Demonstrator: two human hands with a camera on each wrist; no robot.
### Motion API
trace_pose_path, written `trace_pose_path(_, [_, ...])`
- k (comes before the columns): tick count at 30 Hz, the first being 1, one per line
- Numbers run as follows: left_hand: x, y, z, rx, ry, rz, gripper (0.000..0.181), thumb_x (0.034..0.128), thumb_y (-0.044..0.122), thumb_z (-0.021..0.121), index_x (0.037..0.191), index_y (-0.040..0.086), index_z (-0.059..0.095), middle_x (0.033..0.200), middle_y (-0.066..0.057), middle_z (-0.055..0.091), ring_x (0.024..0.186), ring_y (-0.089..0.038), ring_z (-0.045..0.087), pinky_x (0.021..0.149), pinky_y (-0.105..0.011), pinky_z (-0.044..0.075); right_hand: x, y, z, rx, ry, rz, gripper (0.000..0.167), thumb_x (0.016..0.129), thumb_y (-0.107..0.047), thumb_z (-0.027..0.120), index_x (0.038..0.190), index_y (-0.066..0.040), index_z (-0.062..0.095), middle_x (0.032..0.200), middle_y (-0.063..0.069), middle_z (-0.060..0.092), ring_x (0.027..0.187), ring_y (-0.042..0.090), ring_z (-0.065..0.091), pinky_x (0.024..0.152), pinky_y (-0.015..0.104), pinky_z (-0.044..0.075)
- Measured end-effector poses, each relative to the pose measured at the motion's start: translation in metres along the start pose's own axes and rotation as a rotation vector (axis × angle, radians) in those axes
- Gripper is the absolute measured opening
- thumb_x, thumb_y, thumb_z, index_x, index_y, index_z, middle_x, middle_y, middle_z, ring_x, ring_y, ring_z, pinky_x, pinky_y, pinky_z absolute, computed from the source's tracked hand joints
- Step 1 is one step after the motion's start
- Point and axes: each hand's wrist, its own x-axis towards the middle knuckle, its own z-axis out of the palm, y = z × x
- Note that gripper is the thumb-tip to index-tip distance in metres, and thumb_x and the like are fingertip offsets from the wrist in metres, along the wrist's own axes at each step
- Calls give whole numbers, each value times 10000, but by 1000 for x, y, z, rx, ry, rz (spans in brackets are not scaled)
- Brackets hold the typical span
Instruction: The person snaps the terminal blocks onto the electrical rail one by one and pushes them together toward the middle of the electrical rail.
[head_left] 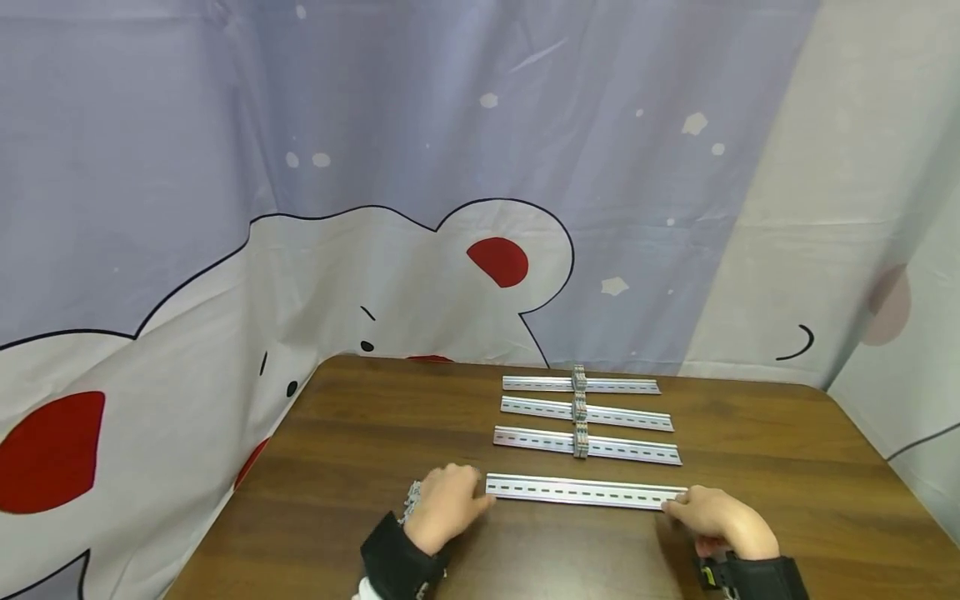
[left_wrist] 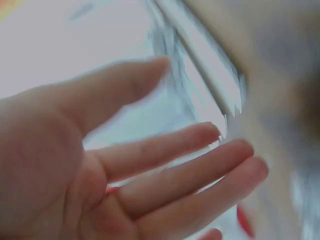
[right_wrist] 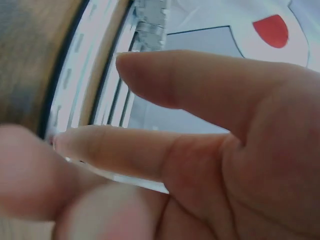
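Note:
A bare slotted metal DIN rail (head_left: pixel 577 492) lies flat, nearest the person. By its left end is my left hand (head_left: pixel 446 504), its fingers extended and spread with nothing between them in the left wrist view. At the rail's right end is my right hand (head_left: pixel 716 521). In the right wrist view its index fingertip meets the rail's edge (right_wrist: pixel 70 75), while the thumb stands apart and the other fingers bend. Small grey parts (head_left: pixel 412 498) lie partly hidden behind the left hand.
Farther back, three more DIN rails (head_left: pixel 637 451) lie roughly parallel, each with a grey cluster of terminal blocks (head_left: pixel 581 440) near its middle. They sit on a brown wooden table (head_left: pixel 360 417). A patterned curtain (head_left: pixel 420 125) hangs behind, and a dark cable (head_left: pixel 922 438) runs at the right.

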Motion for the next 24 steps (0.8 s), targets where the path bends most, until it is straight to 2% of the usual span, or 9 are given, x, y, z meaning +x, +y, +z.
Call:
trace_pose_path(2, [2,-16,-7,10,68,-115,327,734,284,824,599,100,589,586,-31,612,536,-200,574,566,-392,449,-3,-1,-1,31,-10,2,393,963,-270,533,1171,44,648,477,10,521,390,56,485,425,191,397])
trace_pose_path(4, [3,-29,-9,28,51,-254,334,691,296,856,675,48,634,666,-95,651,619,-274,618,639,-452,480,-6,-2,-2,54,-9,14,426,962,-270,536,1219,61,616,444,-13,484,392,65,459,426,185,369])
trace_pose_path(7, [5,-41,-8,40,-87,-409,492,663,370,870,881,-24,673,876,-210,675,840,-391,635,798,-545,468,-7,-3,-2,64,-7,18,428,964,-272,534,1222,61,613,466,-14,463,411,67,459,435,184,376])
trace_pose_path(10, [8,-45,-4,27,-184,-459,559,654,386,876,955,-36,668,961,-240,660,924,-421,613,858,-567,448,-6,-4,0,58,4,6,405,961,-266,538,1213,38,629,495,-12,469,418,65,474,442,189,402])
trace_pose_path(13, [11,-45,-1,10,-193,-442,451,671,341,874,910,11,678,961,-203,674,923,-401,612,871,-556,432,-6,-5,2,37,11,-11,398,959,-264,546,1210,32,632,469,-21,463,401,64,475,432,193,404])
trace_pose_path(17, [10,-42,0,12,-125,-365,330,688,300,858,739,60,637,835,-132,672,815,-348,615,806,-525,435,-8,-10,1,-20,34,-68,412,959,-265,548,1228,39,618,412,-34,443,379,73,470,475,233,424])
trace_pose_path(19, [9,-41,2,12,-64,-303,347,689,304,851,661,80,588,731,-93,634,711,-304,595,733,-493,436,-9,-16,0,-48,57,-131,427,960,-276,547,1234,45,611,407,-41,436,379,80,458,545,275,446])
trace_pose_path(21, [9,-38,4,4,16,-221,367,691,325,845,659,81,573,658,-58,593,616,-245,561,654,-454,432,-9,-26,1,-41,63,-221,447,967,-282,544,1255,57,593,421,-43,433,393,92,436,581,295,427])
trace_pose_path(24, [14,-30,10,-43,134,-68,376,716,360,826,799,66,606,654,-20,603,566,-169,557,632,-424,441,-8,-48,5,3,83,-399,403,976,-286,537,1201,34,631,480,-41,476,429,83,436,568,270,399])
